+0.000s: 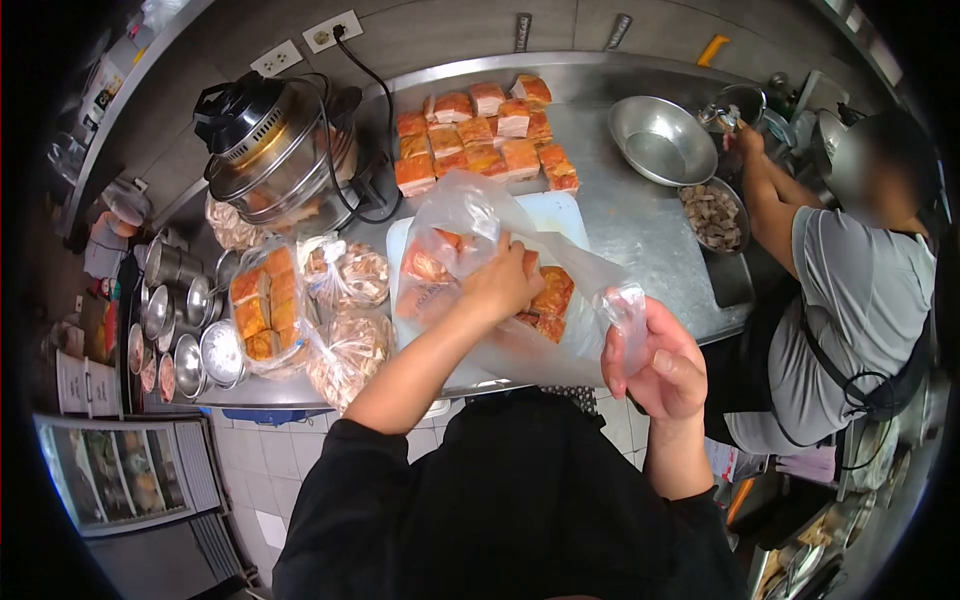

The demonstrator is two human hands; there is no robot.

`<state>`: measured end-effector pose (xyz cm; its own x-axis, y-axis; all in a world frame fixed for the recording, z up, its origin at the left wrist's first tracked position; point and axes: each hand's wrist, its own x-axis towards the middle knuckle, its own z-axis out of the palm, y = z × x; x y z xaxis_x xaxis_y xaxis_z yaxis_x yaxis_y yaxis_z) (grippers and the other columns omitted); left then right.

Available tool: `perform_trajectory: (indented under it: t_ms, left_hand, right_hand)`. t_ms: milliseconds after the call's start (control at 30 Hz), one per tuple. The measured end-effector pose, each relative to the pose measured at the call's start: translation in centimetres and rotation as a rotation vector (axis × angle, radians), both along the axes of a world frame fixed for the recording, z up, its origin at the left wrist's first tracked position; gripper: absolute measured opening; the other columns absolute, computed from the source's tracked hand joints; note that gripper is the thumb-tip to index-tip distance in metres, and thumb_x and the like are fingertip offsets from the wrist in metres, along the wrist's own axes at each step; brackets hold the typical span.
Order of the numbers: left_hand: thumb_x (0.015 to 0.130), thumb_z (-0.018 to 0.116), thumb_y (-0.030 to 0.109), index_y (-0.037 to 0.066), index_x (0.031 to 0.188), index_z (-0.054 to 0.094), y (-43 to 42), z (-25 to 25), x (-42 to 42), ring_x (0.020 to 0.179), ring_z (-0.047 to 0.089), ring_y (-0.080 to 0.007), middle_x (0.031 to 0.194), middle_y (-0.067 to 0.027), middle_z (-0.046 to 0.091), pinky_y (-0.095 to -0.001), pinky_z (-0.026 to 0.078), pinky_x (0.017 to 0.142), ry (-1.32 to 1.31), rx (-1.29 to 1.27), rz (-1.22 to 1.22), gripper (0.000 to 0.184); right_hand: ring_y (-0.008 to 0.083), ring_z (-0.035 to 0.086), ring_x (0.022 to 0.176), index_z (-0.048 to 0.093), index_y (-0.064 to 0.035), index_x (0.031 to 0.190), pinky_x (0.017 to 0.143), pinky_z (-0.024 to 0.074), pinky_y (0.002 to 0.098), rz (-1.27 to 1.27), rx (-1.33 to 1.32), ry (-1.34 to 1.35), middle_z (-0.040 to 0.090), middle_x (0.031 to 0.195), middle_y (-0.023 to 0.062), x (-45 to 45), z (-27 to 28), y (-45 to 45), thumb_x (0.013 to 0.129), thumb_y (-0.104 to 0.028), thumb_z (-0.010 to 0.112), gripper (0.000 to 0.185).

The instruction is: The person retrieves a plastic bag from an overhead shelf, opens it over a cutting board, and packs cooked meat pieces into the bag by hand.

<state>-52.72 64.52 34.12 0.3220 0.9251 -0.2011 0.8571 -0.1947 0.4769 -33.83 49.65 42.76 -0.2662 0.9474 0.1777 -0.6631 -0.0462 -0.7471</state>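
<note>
A clear plastic bag (470, 205) lies spread over a white cutting board (555, 207), with chunks of browned roast pork (553, 290) in and under its film. My left hand (500, 285) reaches into the bag's mouth, its fingers closed around a pork chunk (530, 263). On the right, my right hand (658, 362) pinches the bag's edge, the film draped over its fingers, and holds the mouth spread. The film blurs how many chunks sit inside.
Rows of pork chunks (480, 135) stand behind the board. To the left are a filled pork bag (268, 305), several knotted bags (350, 350) and a glass-bowl oven (270, 150). A steel bowl (663, 140), a bowl of cut meat (712, 215) and a co-worker (850, 280) are right.
</note>
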Motion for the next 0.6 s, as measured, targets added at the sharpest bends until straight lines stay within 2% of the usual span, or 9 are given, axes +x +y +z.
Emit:
perform_trajectory:
  t_ms: [133,200,233,300,400,433,500,567,600]
  left_hand:
    - [0.085,0.056,0.046,0.009,0.138,0.043,-0.1,-0.5,-0.5,0.115,0.057,-0.0435,0.129,-0.0236,0.056,-0.0494,0.046,0.094,0.149,-0.019,0.015,0.066]
    - [0.087,0.053,0.048,0.008,0.143,0.033,0.3,0.3,-0.5,0.119,0.055,-0.0440,0.134,-0.0239,0.053,-0.0481,0.045,0.097,0.069,-0.261,0.054,0.072]
    - [0.087,0.053,0.048,0.008,0.143,0.033,0.4,0.3,-0.6,0.119,0.055,-0.0440,0.134,-0.0239,0.053,-0.0481,0.045,0.097,0.069,-0.254,0.059,0.072]
    - [0.089,0.053,0.048,0.006,0.142,0.034,0.1,0.0,-0.8,0.122,0.052,-0.0444,0.131,-0.0309,0.053,-0.0482,0.039,0.103,0.012,-0.178,0.018,0.071]
    - [0.090,0.057,0.047,0.005,0.138,0.042,-1.9,-0.8,-1.1,0.114,0.057,-0.0441,0.124,-0.0280,0.058,-0.0464,0.042,0.100,-0.111,0.005,-0.025,0.064]
    - [0.090,0.057,0.047,0.005,0.138,0.042,-2.4,0.5,-1.6,0.114,0.057,-0.0441,0.124,-0.0280,0.058,-0.0464,0.042,0.100,-0.109,0.007,-0.023,0.064]
    - [0.091,0.062,0.040,0.004,0.123,0.057,-3.1,6.3,-4.0,0.098,0.065,-0.0372,0.112,-0.0223,0.065,-0.0407,0.048,0.092,-0.423,-0.050,-0.578,0.049]
    - [0.093,0.063,0.021,0.002,0.116,0.064,-1.2,11.1,-7.7,0.095,0.067,-0.0232,0.111,-0.0119,0.068,-0.0335,0.052,0.084,-0.513,-0.319,-0.584,0.029]
    - [0.094,0.063,0.023,0.002,0.112,0.065,0.7,11.6,-9.3,0.093,0.067,-0.0193,0.105,-0.0094,0.069,-0.0319,0.053,0.080,-0.663,-0.296,-0.453,0.028]
  right_hand:
    - [0.0206,0.060,0.070,0.036,0.0086,0.140,0.065,0.0486,0.0289,-0.028,0.002,0.016,0.060,0.097,0.0155,0.4,-0.1,0.2,0.086,-0.027,0.062,0.070]
    - [0.0207,0.060,0.070,0.036,0.0088,0.140,0.065,0.0486,0.0290,-0.027,0.015,0.026,0.060,0.097,0.0156,0.5,0.0,0.2,0.086,-0.028,0.062,0.070]
    - [0.0207,0.060,0.071,0.036,0.0091,0.140,0.065,0.0487,0.0291,-0.034,0.032,0.036,0.060,0.097,0.0157,0.5,0.1,0.3,0.086,-0.028,0.062,0.071]
    - [0.0210,0.060,0.071,0.036,0.0092,0.140,0.066,0.0489,0.0293,-0.024,0.039,0.035,0.060,0.097,0.0161,0.6,0.0,0.4,0.086,-0.028,0.062,0.070]
    - [0.0215,0.060,0.071,0.036,0.0101,0.139,0.065,0.0492,0.0297,-0.020,0.036,0.031,0.060,0.096,0.0171,0.6,-0.1,0.5,0.086,-0.028,0.062,0.071]
    - [0.0217,0.060,0.070,0.036,0.0107,0.139,0.065,0.0494,0.0299,-0.025,0.022,0.029,0.060,0.094,0.0177,0.6,-0.3,0.5,0.086,-0.029,0.063,0.071]
    - [0.0219,0.060,0.070,0.037,0.0114,0.138,0.064,0.0497,0.0300,-0.019,0.035,0.022,0.060,0.092,0.0181,0.8,-0.2,0.6,0.085,-0.029,0.063,0.072]
    - [0.0235,0.061,0.069,0.037,0.0134,0.137,0.061,0.0503,0.0311,-0.056,0.026,-0.001,0.061,0.087,0.0192,0.9,0.1,0.6,0.084,-0.029,0.066,0.073]
    - [0.0235,0.061,0.069,0.037,0.0134,0.137,0.061,0.0503,0.0311,-0.062,0.024,-0.002,0.061,0.087,0.0192,0.9,0.1,0.4,0.084,-0.029,0.066,0.073]
